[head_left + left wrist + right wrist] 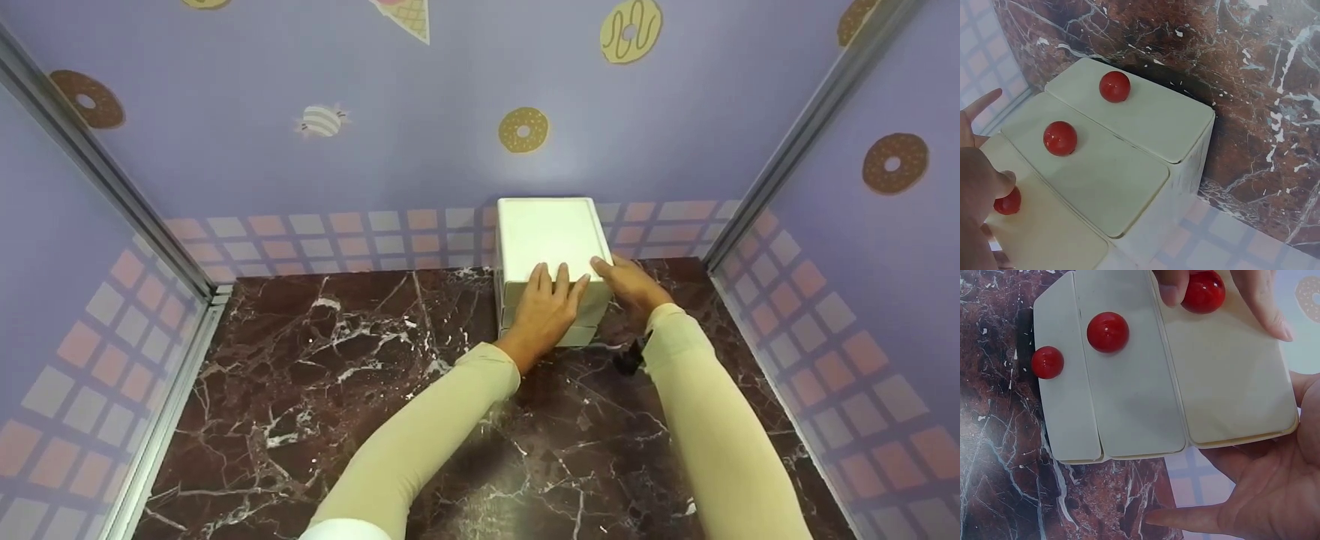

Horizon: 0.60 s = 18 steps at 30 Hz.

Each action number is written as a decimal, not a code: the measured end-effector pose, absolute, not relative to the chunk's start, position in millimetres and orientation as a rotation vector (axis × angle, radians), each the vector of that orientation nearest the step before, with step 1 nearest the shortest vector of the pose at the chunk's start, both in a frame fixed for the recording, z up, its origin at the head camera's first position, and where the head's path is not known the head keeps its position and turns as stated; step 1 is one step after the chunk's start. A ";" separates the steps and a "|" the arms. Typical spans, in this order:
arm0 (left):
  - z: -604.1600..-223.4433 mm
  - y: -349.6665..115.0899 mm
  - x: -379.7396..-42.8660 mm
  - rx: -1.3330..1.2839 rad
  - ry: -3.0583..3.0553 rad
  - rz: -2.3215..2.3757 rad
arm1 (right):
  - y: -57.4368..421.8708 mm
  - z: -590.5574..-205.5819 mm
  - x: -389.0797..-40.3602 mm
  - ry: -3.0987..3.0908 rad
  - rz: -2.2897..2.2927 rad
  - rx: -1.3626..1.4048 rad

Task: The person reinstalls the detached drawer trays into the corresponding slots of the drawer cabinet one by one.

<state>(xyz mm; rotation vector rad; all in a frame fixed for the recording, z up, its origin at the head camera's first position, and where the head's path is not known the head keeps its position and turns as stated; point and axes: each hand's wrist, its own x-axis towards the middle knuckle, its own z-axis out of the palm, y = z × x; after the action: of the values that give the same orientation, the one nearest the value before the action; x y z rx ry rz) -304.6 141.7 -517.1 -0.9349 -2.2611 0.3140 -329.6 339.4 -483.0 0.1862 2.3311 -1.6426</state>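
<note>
A small white three-drawer cabinet (555, 232) stands upright against the back wall. Each drawer front carries a round red knob; the middle knob (1060, 138) and the bottom knob (1114, 86) are untouched. My left hand (544, 311) lies over the front top edge, straight fingers on the top. Its thumb touches the top drawer's red knob (1204, 292), as both wrist views show. At the cabinet's right side is my right hand (634, 285), its thumb on the top corner. In the right wrist view one right finger stretches along the side; the others are partly hidden behind the cabinet.
The cabinet stands on a dark red marbled tabletop (337, 390) with white veins. Purple panels with doughnut and sweets prints enclose it at the back (420, 135), the left (67, 300) and the right (862, 300). Metal rails (810, 127) run along the corners.
</note>
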 end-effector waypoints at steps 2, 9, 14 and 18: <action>-518.1 141.4 -304.6 -0.931 -2.252 0.312 | 340.5 -481.3 -330.0 2.382 -1.572 0.160; -519.0 142.1 -304.8 -0.924 -2.257 0.314 | 332.2 -457.4 -318.3 2.363 -1.555 0.129; -520.3 142.3 -305.4 -0.915 -2.233 0.309 | 330.1 -453.6 -313.6 2.416 -1.513 0.102; -521.0 141.9 -305.3 -0.912 -2.226 0.308 | 330.7 -454.5 -315.8 2.399 -1.523 0.121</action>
<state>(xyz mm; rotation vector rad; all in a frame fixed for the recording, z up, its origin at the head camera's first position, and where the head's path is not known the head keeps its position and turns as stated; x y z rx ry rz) -305.3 141.9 -521.0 -0.9122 -2.2256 0.3083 -315.8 330.7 -454.5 0.1212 2.3989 -1.5227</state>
